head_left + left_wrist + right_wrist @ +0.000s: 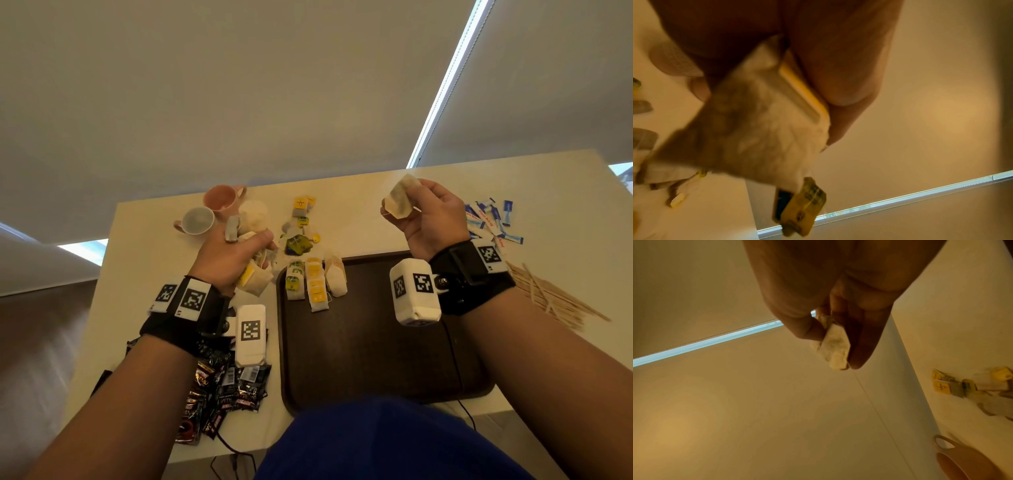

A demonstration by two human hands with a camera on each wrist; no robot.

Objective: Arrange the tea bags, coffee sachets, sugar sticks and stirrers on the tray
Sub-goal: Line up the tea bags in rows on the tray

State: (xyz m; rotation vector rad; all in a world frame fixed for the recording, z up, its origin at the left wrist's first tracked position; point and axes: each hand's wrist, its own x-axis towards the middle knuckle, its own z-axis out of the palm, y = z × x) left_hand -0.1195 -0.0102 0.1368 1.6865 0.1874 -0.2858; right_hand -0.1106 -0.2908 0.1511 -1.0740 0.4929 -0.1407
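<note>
1. your right hand (432,219) pinches one tea bag (399,202) between thumb and fingers, raised above the counter (359,205) past the tray (376,342).
2. your left hand (233,255) grips a bunch of tea bags (253,274) left of the tray.
3. three rows of tea bags (315,284) lie in the tray's far left corner.

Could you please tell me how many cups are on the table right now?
2: a pink cup at the table's far left, and a white cup beside it, nearer the left hand. None looks hidden.
</note>
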